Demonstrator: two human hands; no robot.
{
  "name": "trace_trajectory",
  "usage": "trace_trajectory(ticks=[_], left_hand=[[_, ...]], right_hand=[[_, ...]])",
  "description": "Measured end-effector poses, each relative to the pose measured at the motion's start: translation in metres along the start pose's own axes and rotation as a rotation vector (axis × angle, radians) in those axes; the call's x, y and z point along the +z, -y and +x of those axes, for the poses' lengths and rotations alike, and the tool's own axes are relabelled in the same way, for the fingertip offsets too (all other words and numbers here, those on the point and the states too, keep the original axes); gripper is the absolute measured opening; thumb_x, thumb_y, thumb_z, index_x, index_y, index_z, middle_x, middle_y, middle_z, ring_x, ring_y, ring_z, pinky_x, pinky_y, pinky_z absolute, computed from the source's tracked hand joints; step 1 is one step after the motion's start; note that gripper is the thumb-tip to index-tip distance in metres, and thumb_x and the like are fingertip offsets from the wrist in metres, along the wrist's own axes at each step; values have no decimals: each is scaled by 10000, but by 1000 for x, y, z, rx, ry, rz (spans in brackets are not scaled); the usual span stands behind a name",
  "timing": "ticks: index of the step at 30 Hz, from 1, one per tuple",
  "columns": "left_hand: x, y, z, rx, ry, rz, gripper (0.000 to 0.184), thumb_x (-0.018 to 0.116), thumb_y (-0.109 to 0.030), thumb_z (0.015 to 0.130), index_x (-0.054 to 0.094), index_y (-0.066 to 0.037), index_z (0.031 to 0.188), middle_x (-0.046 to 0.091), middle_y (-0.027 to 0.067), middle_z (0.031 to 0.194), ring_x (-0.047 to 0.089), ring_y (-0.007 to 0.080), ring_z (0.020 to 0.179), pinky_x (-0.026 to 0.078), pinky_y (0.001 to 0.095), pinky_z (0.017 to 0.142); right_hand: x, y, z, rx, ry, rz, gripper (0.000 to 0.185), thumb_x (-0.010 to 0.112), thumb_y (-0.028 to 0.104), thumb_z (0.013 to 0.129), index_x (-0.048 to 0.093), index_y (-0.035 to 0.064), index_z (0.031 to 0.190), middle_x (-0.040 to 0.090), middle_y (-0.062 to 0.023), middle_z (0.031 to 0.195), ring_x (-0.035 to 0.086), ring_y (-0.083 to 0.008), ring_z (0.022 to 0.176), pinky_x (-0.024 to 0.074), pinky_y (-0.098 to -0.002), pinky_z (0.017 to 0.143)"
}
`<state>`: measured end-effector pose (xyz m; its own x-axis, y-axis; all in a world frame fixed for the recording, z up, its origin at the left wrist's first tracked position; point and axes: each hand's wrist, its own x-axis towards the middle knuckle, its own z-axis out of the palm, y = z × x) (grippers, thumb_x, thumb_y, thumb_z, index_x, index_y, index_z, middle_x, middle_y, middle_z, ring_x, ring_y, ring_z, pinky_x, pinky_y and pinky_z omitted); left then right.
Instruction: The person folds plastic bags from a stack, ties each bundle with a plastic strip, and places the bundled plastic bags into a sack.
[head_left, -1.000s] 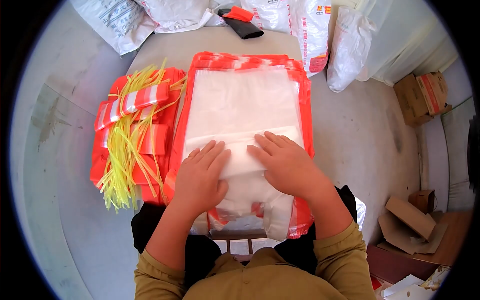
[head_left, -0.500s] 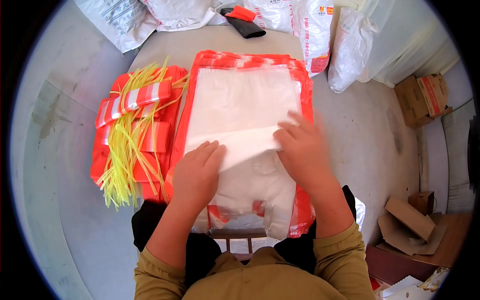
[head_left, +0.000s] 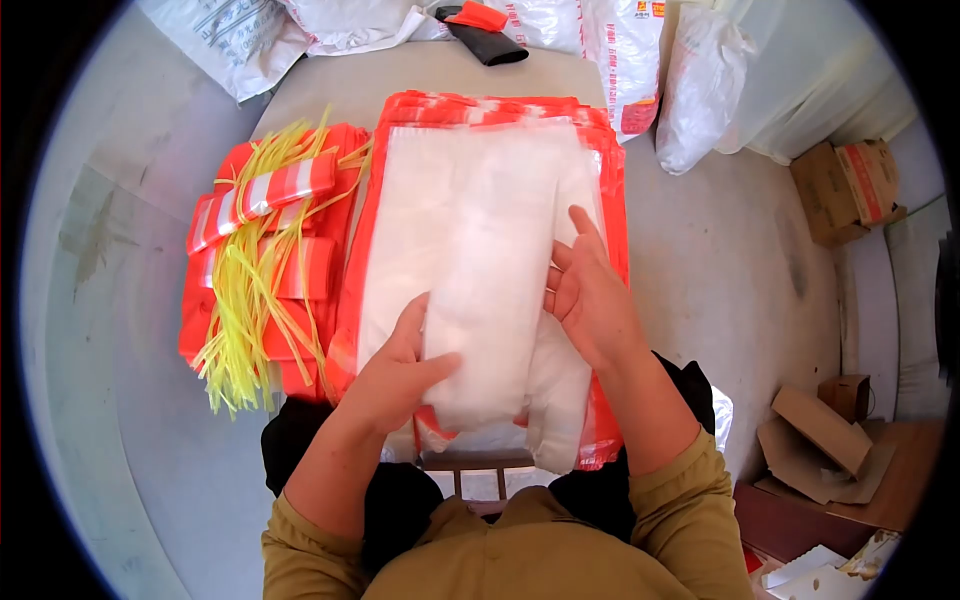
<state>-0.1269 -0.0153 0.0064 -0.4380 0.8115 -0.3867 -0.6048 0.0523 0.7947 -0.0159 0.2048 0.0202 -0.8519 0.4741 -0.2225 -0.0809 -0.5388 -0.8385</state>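
A white, translucent plastic bag bundle [head_left: 490, 280], folded into a long upright strip, stands tilted over the stack in front of me. My left hand [head_left: 400, 362] grips its lower left edge, thumb across the front and fingers partly hidden behind. At the strip's right edge is my right hand [head_left: 590, 295], palm turned inward and fingers apart; whether the fingertips touch the plastic I cannot tell. Beneath lie flat white plastic bags [head_left: 410, 190] on a stack of red-and-white plastic bags [head_left: 612, 210].
Left of the stack lie folded red bag bundles [head_left: 315, 260] with yellow plastic ties [head_left: 235, 290] across them. At the back are white printed sacks [head_left: 630, 70] and a black-and-red roll [head_left: 485, 40]. Cardboard boxes [head_left: 840, 195] stand to the right, with an opened carton [head_left: 815, 450] nearer me.
The white bags, folded crosswise under both hands before, now form a lengthwise strip raised off the stack. My left hand has turned to grip it; my right hand has opened beside it.
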Motion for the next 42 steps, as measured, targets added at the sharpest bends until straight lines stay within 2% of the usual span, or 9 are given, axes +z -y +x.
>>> trace_trajectory(ticks=[7, 12, 16, 19, 22, 26, 32, 36, 42], left_hand=[[-9, -5, -7, -38, 60, 195, 966, 654, 40, 944, 85, -157, 1700, 627, 199, 1367, 637, 224, 1227, 501, 374, 1056], [-11, -8, -12, 154, -49, 806, 847, 750, -63, 915, 322, -123, 1643, 646, 172, 1343, 660, 252, 1189, 517, 372, 1028], [2, -22, -20, 239, -199, 1332, 814, 866, -237, 803, 528, -84, 1527, 596, 233, 1426, 639, 400, 1208, 526, 426, 1005], [-8, -7, -14, 587, -184, 1435, 973, 921, -285, 732, 463, -116, 1574, 446, 226, 1589, 489, 410, 1416, 473, 441, 1112], [-5, -3, -11, 620, -82, 1380, 1028, 938, -346, 702, 452, -128, 1581, 312, 237, 1679, 320, 442, 1549, 404, 509, 1175], [7, -2, -15, 613, -12, 1537, 1088, 944, -405, 676, 430, -121, 1591, 280, 246, 1698, 267, 500, 1566, 318, 635, 1204], [9, 6, -15, 634, 21, 1564, 1122, 944, -367, 676, 382, -94, 1608, 256, 252, 1709, 239, 495, 1583, 276, 673, 1216], [3, 5, -18, 672, 6, 1470, 1101, 946, -322, 678, 389, -69, 1593, 295, 242, 1690, 281, 471, 1568, 304, 654, 1212], [-5, 8, -18, 701, 21, 1391, 1095, 962, -300, 664, 406, -57, 1576, 334, 234, 1671, 321, 459, 1550, 328, 634, 1208]], right_hand=[[-13, -14, 1, -153, -87, -433, 686, 572, 181, 1084, 243, 80, 1677, 350, -147, 1665, 412, -290, 1485, 407, -391, 1169], [-24, -19, 4, -134, 17, -437, 677, 605, 124, 1058, 295, 85, 1659, 403, -172, 1610, 452, -267, 1434, 428, -372, 1143], [-18, -13, -3, -93, 14, -507, 670, 604, 115, 1060, 309, 102, 1661, 600, -81, 1264, 562, -137, 1134, 470, -281, 972], [-13, -15, -7, -40, 67, -439, 684, 593, 108, 1067, 279, 113, 1675, 611, 5, 1023, 540, -63, 938, 449, -226, 855], [-2, -27, -10, -44, 98, -333, 699, 557, 106, 1083, 219, 122, 1695, 588, 38, 972, 507, -37, 866, 428, -205, 808], [5, -46, -6, -137, 40, -314, 680, 483, 133, 1115, 155, 135, 1710, 563, -6, 1272, 542, -61, 978, 449, -223, 858], [19, -37, -8, -115, -66, -47, 667, 429, 274, 1154, 82, 212, 1720, 168, -61, 1752, 359, -205, 1497, 386, -379, 1156], [34, -14, -25, -88, -84, -74, 830, 402, 497, 1129, -106, 187, 1709, -51, -99, 1798, 471, -376, 1447, 466, -430, 1096], [28, -21, -57, 62, -39, -187, 851, 427, 529, 1117, -90, 203, 1709, -31, -123, 1792, 518, -361, 1403, 470, -465, 1127]])
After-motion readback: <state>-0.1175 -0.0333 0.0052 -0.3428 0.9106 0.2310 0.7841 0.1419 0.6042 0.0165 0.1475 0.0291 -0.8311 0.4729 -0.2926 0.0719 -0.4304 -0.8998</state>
